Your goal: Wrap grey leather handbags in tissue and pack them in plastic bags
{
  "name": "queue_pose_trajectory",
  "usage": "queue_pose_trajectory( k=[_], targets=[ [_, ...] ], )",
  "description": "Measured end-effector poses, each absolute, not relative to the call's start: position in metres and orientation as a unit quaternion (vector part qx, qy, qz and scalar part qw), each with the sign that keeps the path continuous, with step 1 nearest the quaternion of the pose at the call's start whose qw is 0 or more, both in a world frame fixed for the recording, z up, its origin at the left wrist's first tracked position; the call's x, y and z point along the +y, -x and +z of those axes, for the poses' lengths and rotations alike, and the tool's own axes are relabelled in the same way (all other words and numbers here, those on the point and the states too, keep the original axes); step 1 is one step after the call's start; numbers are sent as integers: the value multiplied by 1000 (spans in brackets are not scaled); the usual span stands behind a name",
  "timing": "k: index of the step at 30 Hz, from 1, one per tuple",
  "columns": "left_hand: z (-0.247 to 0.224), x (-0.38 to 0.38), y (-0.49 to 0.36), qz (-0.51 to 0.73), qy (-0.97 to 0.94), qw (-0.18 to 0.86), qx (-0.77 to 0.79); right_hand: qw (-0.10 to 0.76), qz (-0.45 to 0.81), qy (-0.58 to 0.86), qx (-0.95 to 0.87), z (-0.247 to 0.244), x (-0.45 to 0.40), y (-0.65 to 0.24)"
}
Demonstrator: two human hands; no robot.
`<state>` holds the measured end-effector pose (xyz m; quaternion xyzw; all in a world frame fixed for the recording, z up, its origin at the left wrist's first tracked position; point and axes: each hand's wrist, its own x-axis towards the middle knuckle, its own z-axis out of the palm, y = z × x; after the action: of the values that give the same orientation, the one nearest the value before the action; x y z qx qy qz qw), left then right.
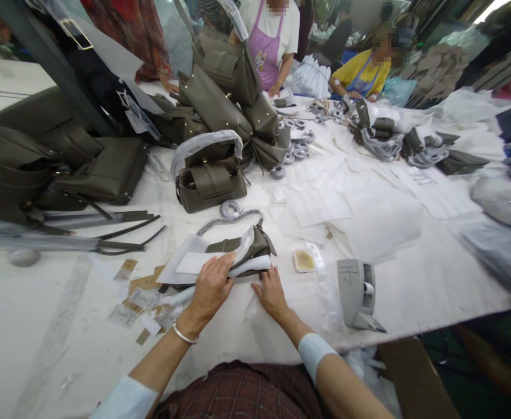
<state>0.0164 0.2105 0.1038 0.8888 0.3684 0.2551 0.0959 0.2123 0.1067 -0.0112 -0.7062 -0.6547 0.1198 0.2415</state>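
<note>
A small olive-green handbag (262, 243) lies on its side on the white table in front of me, with white wrapping sheet (190, 262) over and around it. My left hand (214, 285) rests on the sheet and the bag's near left part, fingers pressed together on the white material. At the bag's near right edge is my right hand (273, 294), its fingertips touching the edge and its thumb apart from the fingers. A wrapped strap (229, 220) curves behind the bag. Whatever lies beneath my fingers is hidden.
Olive bags (212, 183) are piled behind and at left. Loose straps (124, 233) and brown tags (146, 282) lie left. A yellowish dish (304, 261) and a grey tape dispenser (355, 294) stand right. People (360, 75) are across the table (434, 291).
</note>
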Motion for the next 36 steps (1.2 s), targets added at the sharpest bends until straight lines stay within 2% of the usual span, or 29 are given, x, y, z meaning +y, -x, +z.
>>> queue_pose_trajectory(
  k=[4,8,13,15,21,29,32,36],
  targets=[
    [104,211,-16,252,-886,97,376,218,107,707,-664,11,88,-247],
    [104,210,-16,256,-888,92,371,109,96,781,-607,24,52,-279],
    [104,210,-16,252,-888,95,373,-14,161,761,-629,33,53,-288],
    [105,210,-15,256,-885,98,375,-31,166,747,-643,37,64,-283],
    [107,212,-13,265,-881,106,378,34,98,646,-756,42,119,-261],
    [109,213,-14,269,-880,85,383,142,74,597,-786,51,217,-270],
    [111,214,-14,274,-876,87,388,190,56,640,-742,56,209,-283],
    [109,214,-15,269,-879,90,383,281,72,694,-658,51,154,-288]
  ],
)
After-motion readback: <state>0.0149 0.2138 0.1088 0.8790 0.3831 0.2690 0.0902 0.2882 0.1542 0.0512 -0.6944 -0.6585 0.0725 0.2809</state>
